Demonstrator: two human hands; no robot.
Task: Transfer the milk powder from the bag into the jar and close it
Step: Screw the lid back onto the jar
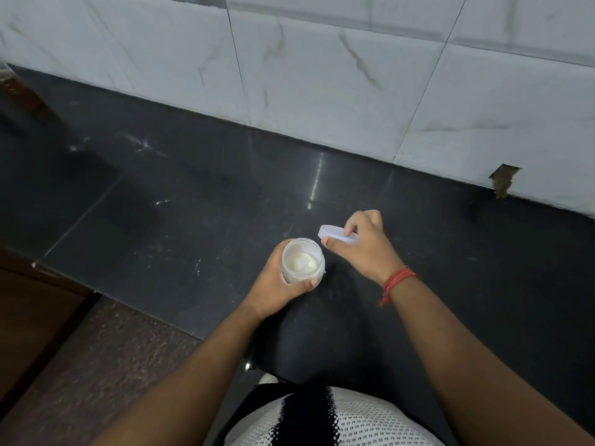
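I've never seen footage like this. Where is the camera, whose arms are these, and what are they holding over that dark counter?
There is no machine here, only a person working with bare hands. The single picture comes from a wide-angle camera worn on the person's head, looking forward and down, so the two arms reach in from the bottom edge.

The left hand grips a small clear glass jar with white milk powder inside; its mouth is uncovered. The right hand, with a red thread bracelet on its wrist, pinches a round white plastic lid, tilted just beside the jar's rim and not yet on it.

Beneath is a glossy black stone counter with a few pale specks, backed by a white marble-patterned tiled wall. No bag shows in this picture.
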